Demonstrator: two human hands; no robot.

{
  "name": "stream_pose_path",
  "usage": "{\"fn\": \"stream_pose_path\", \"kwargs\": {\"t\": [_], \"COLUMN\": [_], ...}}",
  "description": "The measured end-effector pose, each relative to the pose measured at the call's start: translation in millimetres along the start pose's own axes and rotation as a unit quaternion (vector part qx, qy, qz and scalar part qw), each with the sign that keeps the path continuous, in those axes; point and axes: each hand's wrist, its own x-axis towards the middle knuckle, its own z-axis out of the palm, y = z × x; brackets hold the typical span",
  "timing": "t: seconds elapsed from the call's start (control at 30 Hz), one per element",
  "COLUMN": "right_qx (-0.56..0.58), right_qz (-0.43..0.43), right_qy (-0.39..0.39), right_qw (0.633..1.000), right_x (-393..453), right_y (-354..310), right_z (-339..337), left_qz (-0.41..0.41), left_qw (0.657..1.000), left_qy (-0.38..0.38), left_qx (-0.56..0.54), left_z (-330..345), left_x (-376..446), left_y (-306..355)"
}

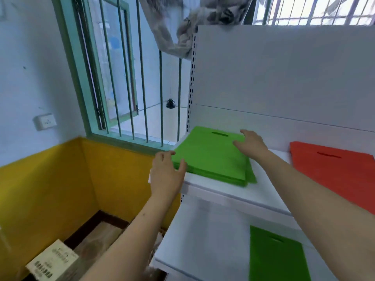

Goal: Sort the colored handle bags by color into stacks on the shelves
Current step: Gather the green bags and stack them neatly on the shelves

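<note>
Where the white upper shelf (223,191) meets the window side, a stack of green handle bags (211,157) lies flat, and both hands are at it. The left hand (167,175) is at the near left corner of the stack, with its fingers spread and the thumb lying on the top bag. The right hand (250,144) rests on the far right part of the stack with its fingers straight and spread, pressing down and not gripping. How many bags are in this stack is hard to count, but a few edges peek out at the near right corner. The top bag has one slot handle near its far edge.

There is an orange handle bag (332,171) on the same shelf, well apart to the right. It has one slot handle too, and its right side is cut off by the edge of the view. It may be more than one bag; that cannot be told.

On the lower shelf (203,230) lies one more green handle bag (276,256), alone, with its bottom cut off.

Down on the floor at the left sits a cardboard box (52,262) with a white label. The label has dark writing and bars on it, but it is too blurry to read. A white wall socket (45,121) is on the wall, and one dark pine cone (171,103) hangs on a string behind the window bars (142,78). A crumpled cloth (182,27) hangs at the top of the window.
</note>
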Motion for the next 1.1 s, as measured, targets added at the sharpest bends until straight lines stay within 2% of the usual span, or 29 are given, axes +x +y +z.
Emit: {"fn": "stream_pose_path", "kwargs": {"t": [0.2,0.3,0.47,0.57,0.77,0.9,1.03,1.1], "right_qx": [-0.023,-0.032,-0.084,-0.076,-0.122,-0.068,0.023,0.037], "right_qz": [0.077,0.063,0.016,-0.001,-0.048,-0.071,-0.118,-0.136], "right_qy": [-0.057,-0.063,-0.07,-0.063,0.035,0.065,0.079,0.088], "right_qw": [0.995,0.996,0.994,0.995,0.991,0.993,0.99,0.986], "right_x": [66.2,76.6,91.0,91.5,79.5,71.0,66.4,63.0], "right_y": [28.5,38.3,51.7,55.9,47.8,38.6,33.2,29.7], "right_z": [18.1,42.6,60.7,60.7,51.9,48.2,39.5,35.0], "left_qz": [-0.011,-0.016,-0.019,-0.027,-0.022,0.001,0.041,0.039], "left_qw": [0.983,0.97,0.967,0.971,0.974,0.982,0.998,0.997], "left_qy": [-0.091,-0.12,-0.121,-0.118,-0.105,-0.068,0.032,0.039], "left_qx": [0.16,0.212,0.223,0.208,0.201,0.179,0.032,-0.056], "left_z": [48.1,56.6,61.0,59.0,61.8,60.9,55.2,47.8], "left_x": [56.2,62.6,62.5,61.5,61.7,57.5,48.1,41.0], "left_y": [-1.4,-7.1,-9.1,-6.2,-4.4,-6.2,-1.6,5.7]}}
